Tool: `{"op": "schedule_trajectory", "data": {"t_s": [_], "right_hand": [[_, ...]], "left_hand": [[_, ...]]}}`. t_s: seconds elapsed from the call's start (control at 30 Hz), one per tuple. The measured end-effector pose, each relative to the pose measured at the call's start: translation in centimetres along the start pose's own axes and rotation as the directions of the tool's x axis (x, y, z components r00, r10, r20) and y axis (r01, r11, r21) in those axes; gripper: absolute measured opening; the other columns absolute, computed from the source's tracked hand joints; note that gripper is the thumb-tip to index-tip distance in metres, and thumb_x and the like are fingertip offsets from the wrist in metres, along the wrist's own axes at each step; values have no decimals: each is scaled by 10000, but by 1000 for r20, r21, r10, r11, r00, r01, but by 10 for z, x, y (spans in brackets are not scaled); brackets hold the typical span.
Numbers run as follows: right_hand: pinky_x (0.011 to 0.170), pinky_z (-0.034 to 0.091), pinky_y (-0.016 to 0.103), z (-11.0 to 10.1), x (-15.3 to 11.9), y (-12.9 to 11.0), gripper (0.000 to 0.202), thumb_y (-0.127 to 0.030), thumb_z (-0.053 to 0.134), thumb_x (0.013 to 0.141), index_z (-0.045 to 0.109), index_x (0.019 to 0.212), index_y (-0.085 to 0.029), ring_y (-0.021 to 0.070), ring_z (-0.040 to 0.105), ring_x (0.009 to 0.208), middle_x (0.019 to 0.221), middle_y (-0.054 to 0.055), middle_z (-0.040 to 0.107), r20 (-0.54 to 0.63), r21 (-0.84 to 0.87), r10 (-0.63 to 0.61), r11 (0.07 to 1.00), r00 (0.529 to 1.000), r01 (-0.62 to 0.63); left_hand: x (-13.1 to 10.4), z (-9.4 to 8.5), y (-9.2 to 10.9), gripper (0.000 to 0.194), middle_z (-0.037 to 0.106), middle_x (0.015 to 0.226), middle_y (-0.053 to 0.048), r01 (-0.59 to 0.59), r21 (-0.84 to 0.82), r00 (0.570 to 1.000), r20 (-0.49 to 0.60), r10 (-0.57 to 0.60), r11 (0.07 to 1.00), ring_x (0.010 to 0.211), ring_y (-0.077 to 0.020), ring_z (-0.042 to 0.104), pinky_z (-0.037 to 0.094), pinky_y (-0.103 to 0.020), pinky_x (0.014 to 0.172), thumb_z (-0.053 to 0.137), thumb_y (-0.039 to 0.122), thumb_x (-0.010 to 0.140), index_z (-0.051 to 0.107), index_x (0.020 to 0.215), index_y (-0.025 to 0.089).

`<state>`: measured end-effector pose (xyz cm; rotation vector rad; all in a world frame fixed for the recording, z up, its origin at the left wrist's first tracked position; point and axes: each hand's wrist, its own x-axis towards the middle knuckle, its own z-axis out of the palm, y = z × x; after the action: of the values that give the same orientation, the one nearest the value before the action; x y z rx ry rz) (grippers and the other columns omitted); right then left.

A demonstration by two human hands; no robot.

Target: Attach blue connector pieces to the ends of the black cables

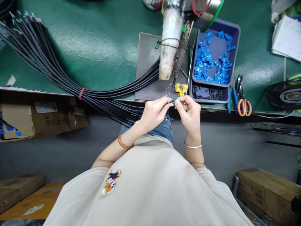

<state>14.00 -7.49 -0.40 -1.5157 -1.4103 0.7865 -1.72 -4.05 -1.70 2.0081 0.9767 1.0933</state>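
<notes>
At the bench's front edge, my left hand (154, 113) pinches the end of a black cable between thumb and fingers. My right hand (190, 113) meets it from the other side, its fingertips closed on a small blue connector (177, 98) at the cable's tip. Fingers partly cover both pieces, so how they fit together cannot be made out. Just behind the fingertips stands a yellow holder (181, 88). To the left runs a thick bundle of black cables (101, 94), bound with a red tie (82, 93); some of its ends hang over my lap.
A soldering iron (182, 53) and a wrapped duct (168, 44) come down over a dark board (148, 53). Right of them, a grey tray (215, 51) holds blue connectors above a bin of black parts (207, 93). Orange-handled scissors (244, 106), blue-handled pliers (234, 99) and a fan (285, 95) lie farther right.
</notes>
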Motion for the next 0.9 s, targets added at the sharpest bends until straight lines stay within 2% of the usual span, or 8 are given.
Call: {"op": "schedule_trajectory", "data": {"t_s": [0.1, 0.17, 0.23, 0.3, 0.4, 0.6, 0.8, 0.9], "right_hand": [[533, 412, 208, 5, 0, 6, 274, -447, 608, 894, 559, 813, -191, 67, 491, 537, 605, -56, 514, 88, 257, 95, 960, 992, -115], [535, 426, 206, 7, 0, 6, 264, -437, 622, 889, 573, 816, -189, 62, 493, 517, 579, -65, 509, 75, 298, 104, 947, 992, -122], [542, 441, 208, 7, -2, 3, 221, -398, 632, 889, 603, 820, -190, 63, 524, 526, 598, -57, 546, -51, 250, 75, 966, 996, -60], [536, 446, 217, 6, -4, -2, 168, -360, 624, 897, 651, 853, -200, 69, 559, 539, 643, -43, 602, -198, 142, 15, 990, 980, 14], [497, 424, 243, 3, -8, -7, 158, -351, 619, 899, 718, 925, -230, 82, 580, 523, 685, -26, 666, -270, 5, -68, 997, 961, 72], [462, 363, 257, 4, -12, -7, 145, -303, 637, 888, 763, 939, -251, 88, 572, 503, 678, -18, 696, -179, -90, -188, 981, 966, 174], [473, 372, 242, 2, -10, -4, 184, -332, 628, 894, 772, 956, -234, 73, 533, 481, 643, -23, 681, -125, -53, -128, 991, 984, 123], [484, 392, 233, 0, -9, -4, 196, -325, 627, 897, 768, 998, -234, 62, 513, 464, 603, -38, 660, -30, -6, -81, 997, 996, 80]], "left_hand": [[1, -5, 3, 143, 600, 627, 9, 132, -189, 990, 64, -122, 973, 552, -79, 511, 417, -209, 577, 571, 247, 912, 613, 818, 148], [3, -10, 3, 186, 579, 589, 16, 266, -345, 962, 152, -226, 900, 517, -70, 503, 411, -200, 532, 592, 292, 902, 602, 786, 147], [6, -13, 2, 221, 571, 573, 13, 353, -450, 935, 211, -286, 821, 499, -65, 508, 407, -191, 503, 616, 320, 886, 591, 755, 143], [8, -16, 1, 248, 576, 568, 7, 383, -503, 923, 232, -306, 775, 492, -61, 514, 407, -183, 492, 636, 339, 874, 587, 734, 139], [10, -18, 0, 279, 586, 565, 1, 392, -523, 920, 247, -305, 757, 489, -57, 517, 408, -178, 484, 650, 375, 867, 602, 732, 135], [10, -18, 1, 279, 573, 556, 0, 410, -493, 910, 275, -309, 767, 487, -54, 508, 407, -175, 487, 644, 351, 872, 609, 709, 126], [8, -17, 1, 239, 536, 564, 8, 420, -435, 902, 294, -315, 797, 487, -57, 465, 362, -189, 476, 622, 323, 876, 624, 746, 123], [5, -16, 1, 219, 455, 554, 34, 375, -375, 916, 293, -275, 848, 490, -45, 379, 307, -193, 472, 632, 307, 861, 626, 742, 123]]}}
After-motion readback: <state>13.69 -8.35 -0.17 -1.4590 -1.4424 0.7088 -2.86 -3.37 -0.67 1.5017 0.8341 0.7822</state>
